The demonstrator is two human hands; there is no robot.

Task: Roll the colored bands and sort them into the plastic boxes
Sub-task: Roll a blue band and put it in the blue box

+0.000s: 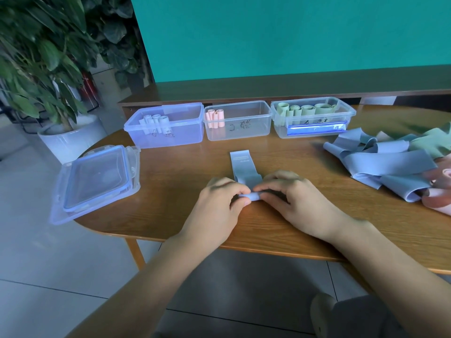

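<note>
Both hands, left hand [219, 198] and right hand [290, 198], pinch the blue band [245, 167] (half rolled); boxes [238, 120] at twelve o'clock, lid [96, 181] at nine, loose bands [388, 164] at two.

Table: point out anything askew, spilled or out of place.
The lids at the left overhang the table edge and sit tilted, so they might slip off. The unrolled bands lie in a tangled heap at the right. The three boxes stand in a neat row.
</note>
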